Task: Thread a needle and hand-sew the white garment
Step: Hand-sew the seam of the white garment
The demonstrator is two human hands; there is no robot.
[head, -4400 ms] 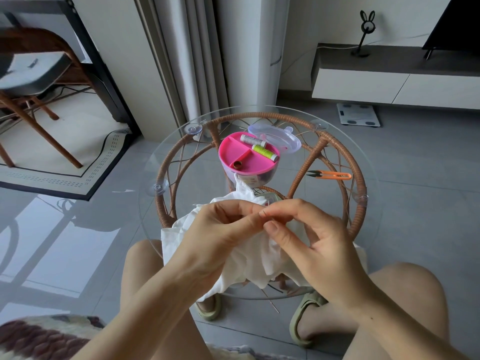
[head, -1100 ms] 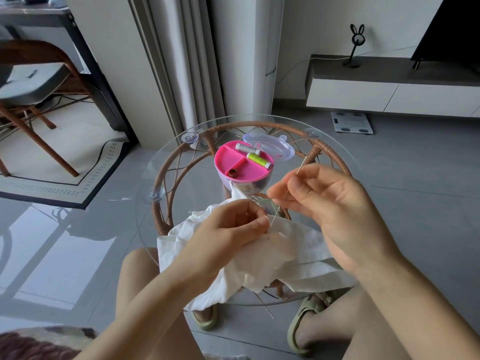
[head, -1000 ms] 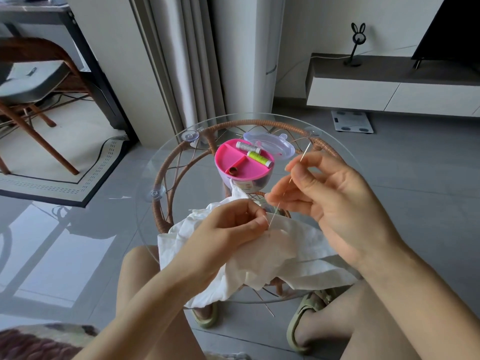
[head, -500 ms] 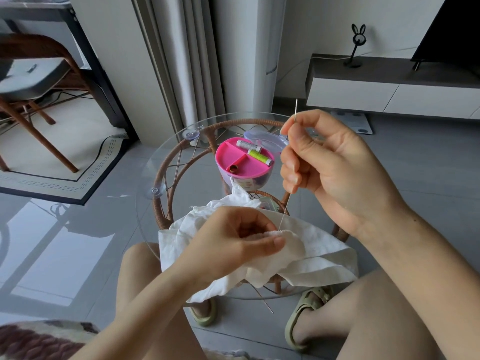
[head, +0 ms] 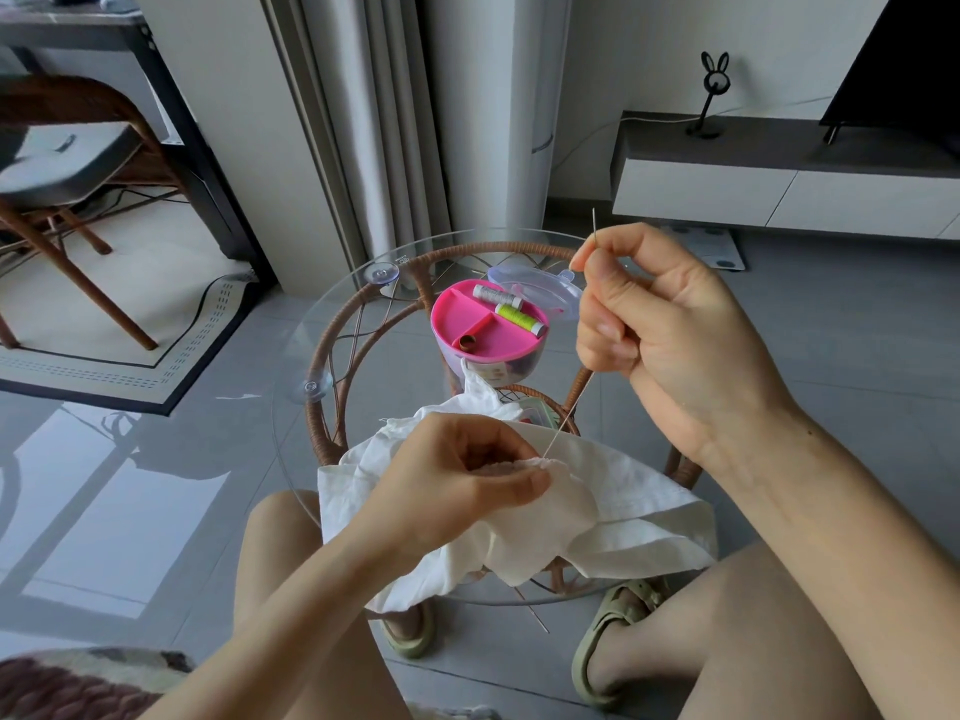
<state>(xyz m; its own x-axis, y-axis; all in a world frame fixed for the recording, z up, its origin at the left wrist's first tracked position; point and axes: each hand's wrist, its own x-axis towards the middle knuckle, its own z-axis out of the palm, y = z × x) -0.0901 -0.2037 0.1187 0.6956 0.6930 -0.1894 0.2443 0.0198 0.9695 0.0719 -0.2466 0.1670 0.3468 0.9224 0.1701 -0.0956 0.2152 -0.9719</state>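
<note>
Needle (head: 594, 227) higher (in right grip (head: 670, 324)); garment (head: 623, 491) below

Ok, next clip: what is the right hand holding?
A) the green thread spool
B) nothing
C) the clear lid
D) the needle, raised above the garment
D: the right hand pinches the needle up high, with thread running down to the white garment gripped by the left hand.

White garment (head: 613, 491), pink sewing box (head: 483, 330), lime-green spool (head: 519, 318), grey floor tiles (head: 831, 345)
</note>
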